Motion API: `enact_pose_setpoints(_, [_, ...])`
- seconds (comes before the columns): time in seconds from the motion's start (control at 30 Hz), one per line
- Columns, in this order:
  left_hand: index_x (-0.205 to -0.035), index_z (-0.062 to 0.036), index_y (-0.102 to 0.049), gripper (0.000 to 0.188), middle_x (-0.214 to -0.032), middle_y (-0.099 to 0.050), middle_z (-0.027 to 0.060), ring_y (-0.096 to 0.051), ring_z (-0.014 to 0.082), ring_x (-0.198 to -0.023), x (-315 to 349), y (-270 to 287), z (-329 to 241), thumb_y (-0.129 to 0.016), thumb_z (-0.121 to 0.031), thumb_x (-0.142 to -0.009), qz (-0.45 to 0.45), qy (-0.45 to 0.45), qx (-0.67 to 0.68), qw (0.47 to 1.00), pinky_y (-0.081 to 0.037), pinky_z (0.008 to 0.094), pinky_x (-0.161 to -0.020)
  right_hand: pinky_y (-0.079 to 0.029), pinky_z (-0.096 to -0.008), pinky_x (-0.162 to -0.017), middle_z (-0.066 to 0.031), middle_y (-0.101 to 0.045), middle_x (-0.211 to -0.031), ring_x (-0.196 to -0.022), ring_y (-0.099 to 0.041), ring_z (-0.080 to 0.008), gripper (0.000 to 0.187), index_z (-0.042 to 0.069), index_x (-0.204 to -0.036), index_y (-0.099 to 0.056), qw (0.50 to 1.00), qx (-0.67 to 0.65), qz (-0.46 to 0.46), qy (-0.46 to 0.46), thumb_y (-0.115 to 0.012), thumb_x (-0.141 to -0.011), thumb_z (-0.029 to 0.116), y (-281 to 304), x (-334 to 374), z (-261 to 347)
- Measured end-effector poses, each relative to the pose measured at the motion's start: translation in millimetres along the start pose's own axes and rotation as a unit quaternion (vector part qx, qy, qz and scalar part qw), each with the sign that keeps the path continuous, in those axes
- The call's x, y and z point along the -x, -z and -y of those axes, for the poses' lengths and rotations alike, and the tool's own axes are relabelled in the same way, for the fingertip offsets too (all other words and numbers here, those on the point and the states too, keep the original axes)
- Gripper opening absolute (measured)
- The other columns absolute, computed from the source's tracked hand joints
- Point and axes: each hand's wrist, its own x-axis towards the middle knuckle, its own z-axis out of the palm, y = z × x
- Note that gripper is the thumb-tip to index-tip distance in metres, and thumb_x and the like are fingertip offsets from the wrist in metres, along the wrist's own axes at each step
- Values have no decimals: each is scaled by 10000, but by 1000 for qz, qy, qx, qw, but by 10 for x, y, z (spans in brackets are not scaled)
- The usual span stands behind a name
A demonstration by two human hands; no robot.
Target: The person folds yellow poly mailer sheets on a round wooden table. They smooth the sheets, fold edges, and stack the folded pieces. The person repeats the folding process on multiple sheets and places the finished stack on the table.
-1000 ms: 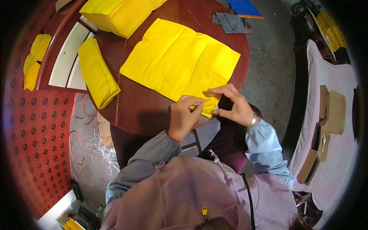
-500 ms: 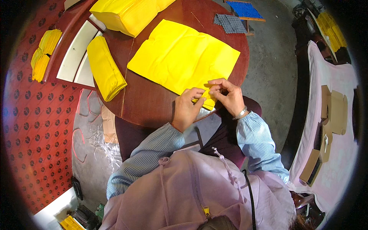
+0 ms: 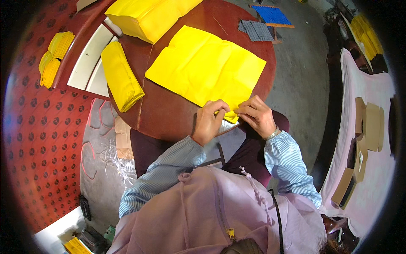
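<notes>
Pinching with left hand (image 3: 208, 122) and right hand (image 3: 259, 117) small yellow folds (image 3: 230, 117) at near edge of desk (image 3: 169, 116), by near corner of large yellow sheet (image 3: 207, 65): likely light, soft, easily creased, best held close along folded edges.

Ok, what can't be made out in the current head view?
All in the head view:
Yellow fold: partly covered by left hand and right hand; whether it joins the sheet is unclear.
Big stack: far part cut off by the top edge.
Lower-left bundle: cut off by the lower edge.
</notes>
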Motion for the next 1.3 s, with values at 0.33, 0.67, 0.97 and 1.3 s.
enact_pose_setpoints(0.33, [-1065, -61, -790, 156, -1052, -788, 111, -755, 241, -1011, -4, 26, 41, -741, -51, -917, 24, 17, 9, 1000, -603, 345, -878, -553, -308, -745, -44, -704, -937, -820, -673, -147, 145, 38, -976, -805, 949, -218, 5, -228, -877, -860, 89, -130, 22, 10])
enact_pose_setpoints(0.67, [-1063, -58, -795, 188, -1062, -788, 110, -754, 245, -1009, -26, 18, 91, -802, -75, -877, 23, -8, -6, 1000, -601, 342, -892, -565, -301, -797, -65, -769, -971, -865, -710, -136, 172, 8, -1017, -809, 941, -235, -6, -246, -865, -892, 113, -186, 40, -73])
enact_pose_setpoints(0.97, [-1069, -68, -796, 209, -1078, -784, 114, -754, 256, -1024, -20, 48, 66, -813, -64, -861, 41, 22, -4, 999, -602, 343, -902, -559, -278, -745, -45, -776, -930, -814, -700, -112, 168, 17, -1015, -831, 931, -264, -2, -253, -874, -888, 118, -178, 48, -104])
enact_pose_setpoints(1.3, [-1077, -67, -803, 147, -1073, -791, 117, -756, 223, -992, -42, 64, 38, -764, -111, -943, 54, 46, 25, 997, -605, 326, -860, -537, -253, -703, -19, -751, -899, -761, -651, -81, 149, 23, -967, -835, 921, -287, 6, -263, -903, -859, 101, -198, 27, -140])
